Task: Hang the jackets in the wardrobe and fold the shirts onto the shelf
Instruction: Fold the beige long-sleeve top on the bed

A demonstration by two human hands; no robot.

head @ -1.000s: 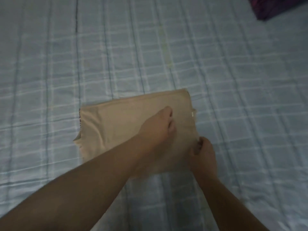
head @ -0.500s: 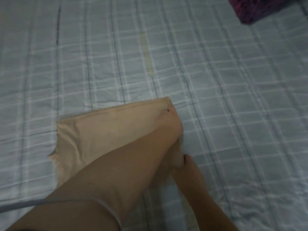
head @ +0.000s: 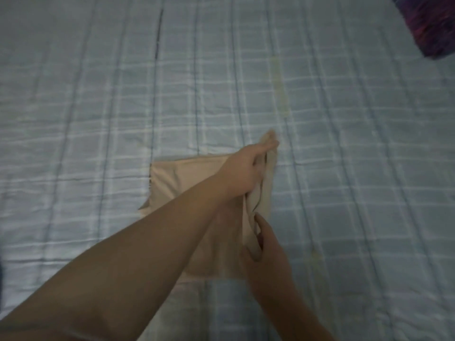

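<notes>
A beige shirt (head: 182, 183), folded into a rough rectangle, lies on the bed in the middle of the head view. My left hand (head: 246, 168) reaches across it and pinches the far right corner, lifting that edge off the bed. My right hand (head: 266, 252) grips the near right corner of the same raised edge. The right side of the shirt stands up as a narrow band between the two hands. My left forearm hides much of the shirt's lower part.
A light blue checked bedspread (head: 98, 94) covers the whole bed. A dark purple patterned cloth (head: 428, 25) lies at the far right corner.
The shirt lay flat under my left hand a second ago. Now both hands have lifted its right edge off the bed.
</notes>
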